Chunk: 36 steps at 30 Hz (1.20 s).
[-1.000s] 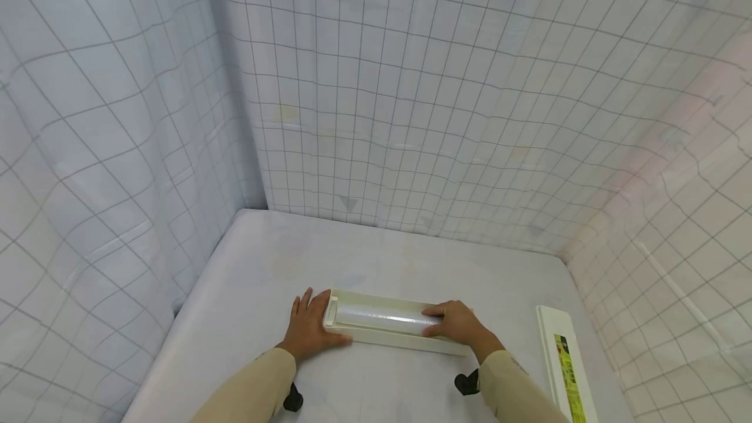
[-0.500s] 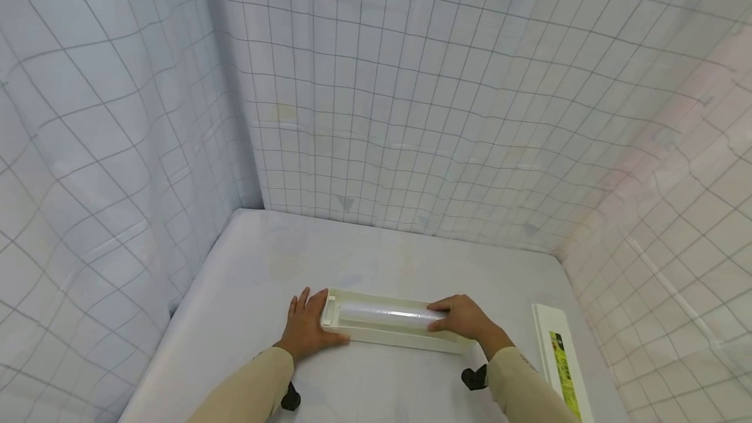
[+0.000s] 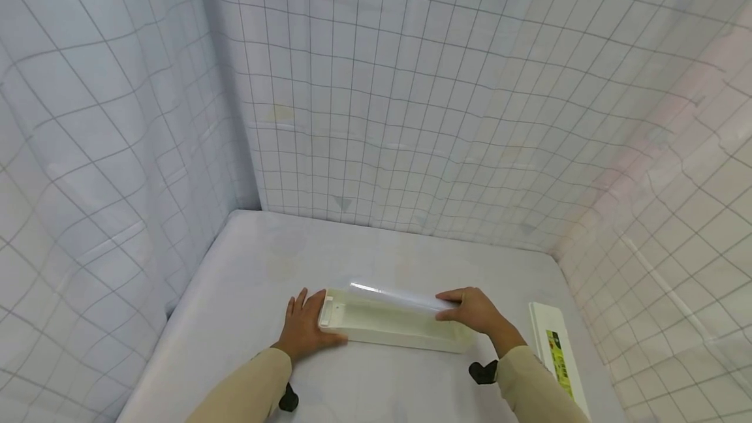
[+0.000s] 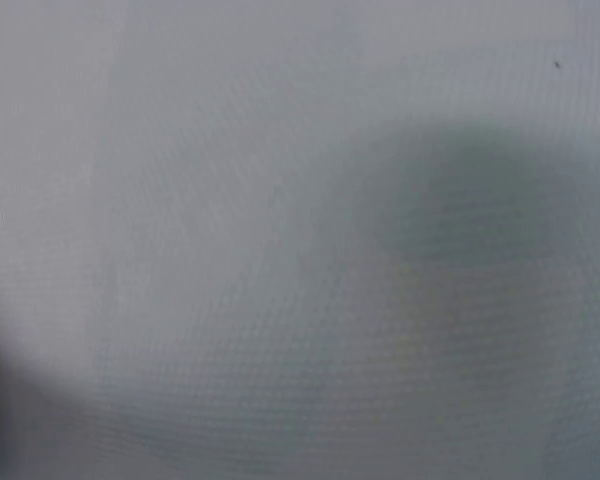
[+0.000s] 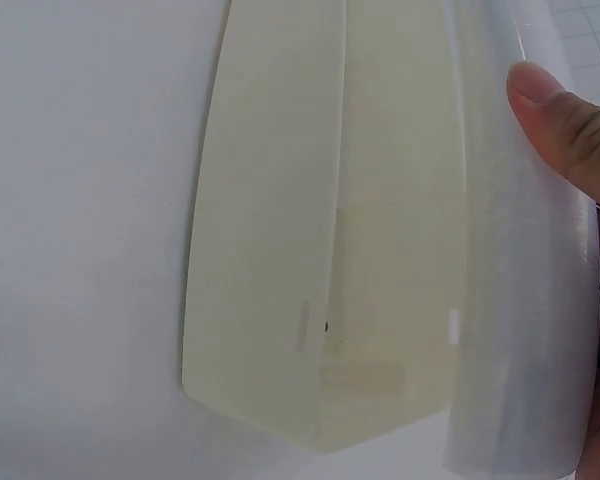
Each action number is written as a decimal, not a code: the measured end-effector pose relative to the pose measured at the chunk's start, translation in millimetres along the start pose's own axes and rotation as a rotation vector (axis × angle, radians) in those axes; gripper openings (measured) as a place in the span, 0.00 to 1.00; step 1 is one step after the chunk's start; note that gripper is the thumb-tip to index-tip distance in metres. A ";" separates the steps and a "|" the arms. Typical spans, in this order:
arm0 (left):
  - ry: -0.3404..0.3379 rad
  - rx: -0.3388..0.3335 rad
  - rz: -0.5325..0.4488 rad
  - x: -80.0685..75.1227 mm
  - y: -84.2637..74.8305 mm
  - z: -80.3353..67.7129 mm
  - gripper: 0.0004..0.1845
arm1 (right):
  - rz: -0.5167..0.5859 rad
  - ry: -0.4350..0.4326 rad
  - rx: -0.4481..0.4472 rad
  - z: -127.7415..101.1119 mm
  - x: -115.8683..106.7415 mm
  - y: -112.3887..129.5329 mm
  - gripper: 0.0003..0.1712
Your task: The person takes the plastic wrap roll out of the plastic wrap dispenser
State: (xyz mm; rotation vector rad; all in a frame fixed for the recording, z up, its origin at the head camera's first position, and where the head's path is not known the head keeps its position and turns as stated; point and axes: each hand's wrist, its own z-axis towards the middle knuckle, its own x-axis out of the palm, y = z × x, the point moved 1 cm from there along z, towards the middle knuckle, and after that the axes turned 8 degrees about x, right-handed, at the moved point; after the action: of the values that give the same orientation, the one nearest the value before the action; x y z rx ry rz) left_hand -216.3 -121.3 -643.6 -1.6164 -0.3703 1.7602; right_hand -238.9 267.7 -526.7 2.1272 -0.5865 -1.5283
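On the white desk (image 3: 235, 318), the left hand (image 3: 305, 328) lies flat, fingers straight, bracing the cream tray's (image 3: 388, 325) left end, while the right hand (image 3: 478, 312) grips the cling film roll (image 3: 399, 296), raised just above the tray. This looks like the lifting-out step; next the roll needs carrying clear.

The head view looks forward and down over the white worktop (image 3: 247, 292). The right wrist view sits close above the long cream plastic tray (image 5: 280, 250), shared with the head view (image 3: 388, 331); the left wrist view shows only blurred surface.
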 end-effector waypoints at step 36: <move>0.006 -0.001 0.016 1.9 1.8 1.1 0.65 | -0.003 -0.176 0.124 -2.6 -29.7 -36.6 0.34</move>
State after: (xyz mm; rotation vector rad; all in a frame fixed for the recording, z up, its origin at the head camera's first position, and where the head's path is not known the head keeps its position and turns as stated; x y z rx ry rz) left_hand -217.8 -121.1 -646.0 -1.6287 -0.3562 1.7674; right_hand -242.3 314.8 -524.9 2.0962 -0.7569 -1.7334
